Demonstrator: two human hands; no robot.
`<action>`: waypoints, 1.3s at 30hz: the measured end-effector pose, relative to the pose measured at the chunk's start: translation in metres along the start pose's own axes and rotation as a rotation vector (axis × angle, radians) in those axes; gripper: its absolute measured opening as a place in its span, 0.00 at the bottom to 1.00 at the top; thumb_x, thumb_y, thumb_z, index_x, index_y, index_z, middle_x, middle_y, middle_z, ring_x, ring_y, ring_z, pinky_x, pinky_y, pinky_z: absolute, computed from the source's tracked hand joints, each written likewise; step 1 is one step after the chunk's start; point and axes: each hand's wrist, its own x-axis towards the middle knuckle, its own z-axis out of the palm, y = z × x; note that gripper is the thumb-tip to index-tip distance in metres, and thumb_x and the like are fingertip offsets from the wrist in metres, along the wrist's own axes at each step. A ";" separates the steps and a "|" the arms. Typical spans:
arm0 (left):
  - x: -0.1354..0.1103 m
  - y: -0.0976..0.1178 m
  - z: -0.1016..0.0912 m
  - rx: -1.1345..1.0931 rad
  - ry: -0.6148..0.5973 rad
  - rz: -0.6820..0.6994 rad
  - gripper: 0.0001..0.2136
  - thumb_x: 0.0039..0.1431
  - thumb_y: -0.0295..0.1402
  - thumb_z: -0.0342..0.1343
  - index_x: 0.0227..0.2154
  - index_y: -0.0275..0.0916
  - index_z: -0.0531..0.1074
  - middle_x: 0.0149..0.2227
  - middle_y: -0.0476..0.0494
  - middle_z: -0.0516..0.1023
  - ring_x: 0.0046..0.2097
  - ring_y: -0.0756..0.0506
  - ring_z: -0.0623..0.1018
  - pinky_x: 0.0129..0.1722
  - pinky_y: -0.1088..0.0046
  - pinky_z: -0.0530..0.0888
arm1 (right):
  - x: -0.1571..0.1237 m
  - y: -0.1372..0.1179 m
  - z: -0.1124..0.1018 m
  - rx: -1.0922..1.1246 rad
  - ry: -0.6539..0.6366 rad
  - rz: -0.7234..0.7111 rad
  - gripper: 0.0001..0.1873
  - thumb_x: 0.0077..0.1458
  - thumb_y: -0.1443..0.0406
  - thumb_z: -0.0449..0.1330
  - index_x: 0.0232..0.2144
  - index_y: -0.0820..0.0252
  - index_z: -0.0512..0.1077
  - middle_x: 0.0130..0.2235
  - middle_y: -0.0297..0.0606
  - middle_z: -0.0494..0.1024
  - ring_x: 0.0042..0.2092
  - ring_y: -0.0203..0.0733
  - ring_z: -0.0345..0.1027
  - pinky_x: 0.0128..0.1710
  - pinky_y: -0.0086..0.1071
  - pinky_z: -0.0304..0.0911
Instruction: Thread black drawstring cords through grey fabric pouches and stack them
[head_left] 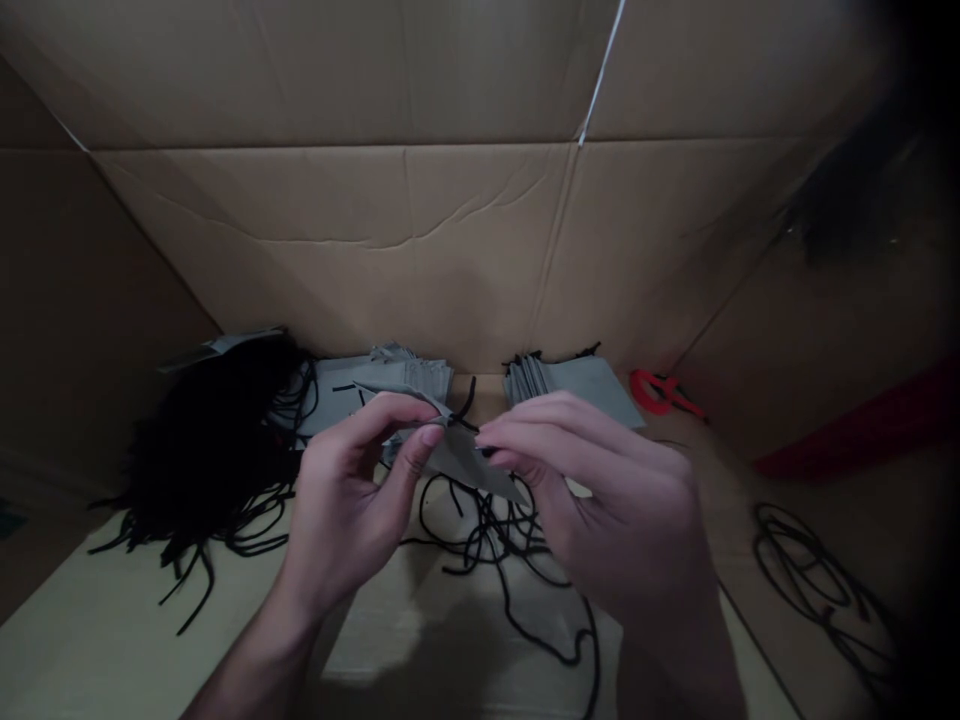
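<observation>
My left hand (346,505) and right hand (592,490) bend inward, and my fingers pinch a gray cloth bag (469,462) tight, just above a loose black cord (495,560).

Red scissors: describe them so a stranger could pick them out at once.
Start at the cardboard back wall. Follow its foot rightward past the stack of gray cloth bags to the corner. The scissors lie there, their small bright red handles standing out from the gray cloth and black cords.
</observation>
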 end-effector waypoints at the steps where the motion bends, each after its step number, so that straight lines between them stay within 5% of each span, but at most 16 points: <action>1: 0.000 0.000 0.000 -0.004 0.007 -0.010 0.03 0.69 0.29 0.64 0.42 0.44 0.80 0.38 0.51 0.82 0.38 0.51 0.80 0.38 0.78 0.76 | 0.000 0.000 0.000 0.014 -0.011 -0.009 0.16 0.66 0.79 0.59 0.40 0.57 0.81 0.37 0.36 0.84 0.39 0.39 0.78 0.39 0.35 0.77; 8: -0.001 0.001 0.000 0.006 0.026 -0.031 0.02 0.69 0.30 0.64 0.42 0.44 0.80 0.38 0.50 0.82 0.38 0.50 0.81 0.38 0.77 0.78 | 0.000 -0.001 0.003 -0.080 -0.005 0.024 0.07 0.67 0.73 0.64 0.39 0.56 0.77 0.34 0.33 0.83 0.35 0.37 0.78 0.39 0.31 0.76; 15: -0.002 0.003 0.000 0.013 -0.027 0.000 0.04 0.71 0.29 0.62 0.42 0.45 0.79 0.37 0.53 0.81 0.38 0.52 0.79 0.38 0.79 0.75 | 0.001 -0.001 0.002 -0.145 -0.028 -0.047 0.09 0.67 0.74 0.62 0.37 0.58 0.79 0.36 0.38 0.85 0.36 0.42 0.77 0.36 0.38 0.75; 39: -0.002 0.003 0.000 0.122 -0.062 0.086 0.04 0.71 0.27 0.60 0.42 0.44 0.77 0.37 0.51 0.81 0.36 0.51 0.79 0.36 0.77 0.74 | -0.001 0.002 0.000 -0.164 -0.065 -0.053 0.07 0.65 0.76 0.64 0.36 0.67 0.82 0.35 0.40 0.85 0.36 0.40 0.77 0.37 0.34 0.72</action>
